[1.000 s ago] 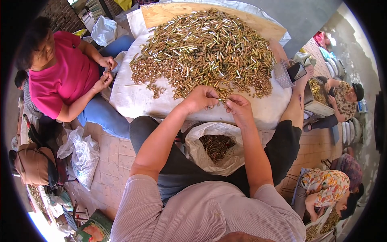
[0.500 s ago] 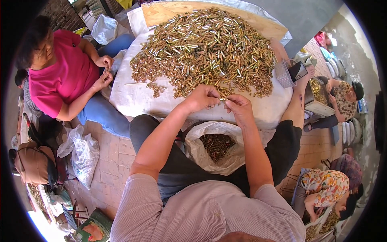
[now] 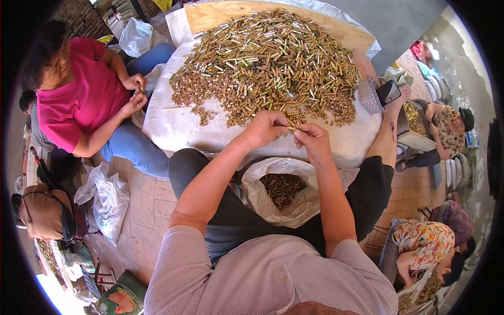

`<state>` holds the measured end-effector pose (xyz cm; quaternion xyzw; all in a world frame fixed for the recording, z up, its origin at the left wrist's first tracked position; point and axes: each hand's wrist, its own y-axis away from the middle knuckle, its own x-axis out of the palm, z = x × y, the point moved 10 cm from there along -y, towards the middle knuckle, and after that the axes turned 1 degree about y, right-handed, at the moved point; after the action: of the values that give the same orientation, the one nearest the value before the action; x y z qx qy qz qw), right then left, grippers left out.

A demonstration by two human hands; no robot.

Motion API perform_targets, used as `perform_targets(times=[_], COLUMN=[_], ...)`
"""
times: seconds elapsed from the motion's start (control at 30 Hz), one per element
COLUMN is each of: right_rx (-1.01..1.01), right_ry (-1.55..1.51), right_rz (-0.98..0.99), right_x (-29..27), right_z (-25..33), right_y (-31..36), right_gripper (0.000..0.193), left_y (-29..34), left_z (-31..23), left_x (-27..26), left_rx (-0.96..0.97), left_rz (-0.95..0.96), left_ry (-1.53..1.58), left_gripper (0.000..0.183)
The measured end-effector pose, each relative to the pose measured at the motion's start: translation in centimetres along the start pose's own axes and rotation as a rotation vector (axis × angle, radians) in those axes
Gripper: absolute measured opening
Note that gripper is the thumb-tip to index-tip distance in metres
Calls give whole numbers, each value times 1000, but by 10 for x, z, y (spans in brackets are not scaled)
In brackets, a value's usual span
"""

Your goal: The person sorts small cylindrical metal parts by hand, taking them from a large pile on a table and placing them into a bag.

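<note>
Over the near edge of the cloth-covered table [image 3: 168,128], my left hand [image 3: 266,128] and my right hand [image 3: 312,140] meet fingertip to fingertip. Both pinch a small gold-coloured metal cylinder [image 3: 291,128], which spans the gap between them; its ends are hidden by the fingers. Just beyond my hands lies a large heap of similar metal cylinders [image 3: 273,58]. Smaller shiny metal pieces [image 3: 197,92] are spread along its near left side. Between my legs, below my hands, stands an open white sack [image 3: 257,202] holding many of the cylinders.
A person in a pink top [image 3: 79,92] sits at the table's left, handling something small. A woven basket [image 3: 370,100] with a dark phone [image 3: 387,93] is by the right corner. Filled plastic bags [image 3: 111,205] stand on the left floor. Other people work at the right.
The cylinder between my fingertips has turned slightly, and my fingertips have shifted a little around it. The person in pink has moved their hands slightly.
</note>
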<state>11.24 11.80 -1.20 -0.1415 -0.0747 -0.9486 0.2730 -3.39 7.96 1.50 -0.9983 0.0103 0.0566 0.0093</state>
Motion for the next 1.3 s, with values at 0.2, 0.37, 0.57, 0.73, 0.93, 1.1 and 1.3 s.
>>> perform_targets(times=[0.2,0.37,0.57,0.73,0.93,1.1,1.3], right_rx=[16,109,152,161,203,-349,-422], right_ry=[-43,-314,-390,-180,465,964,1386], right_rz=[10,42,-2,119,391,67,-105], right_x=[-2,-1,-1,-6,14,22,34], right_z=[-3,-17,-25,-14,-27,-5,-3], right_y=[1,2,4,6,13,2,4], right_gripper=[15,17,17,10,10,14,16], left_y=[2,1,-1,-6,-6,-1,-1], left_z=[-8,-4,-6,8,4,5,13], left_x=[1,9,16,-9,-36,-23,-8], left_rx=[55,1,49,-80,24,46,-53], left_rz=[13,49,67,58,-109,-139,-68], left_ry=[-29,164,206,66,-608,-906,-1004], left_gripper=[3,6,7,16,17,16,16])
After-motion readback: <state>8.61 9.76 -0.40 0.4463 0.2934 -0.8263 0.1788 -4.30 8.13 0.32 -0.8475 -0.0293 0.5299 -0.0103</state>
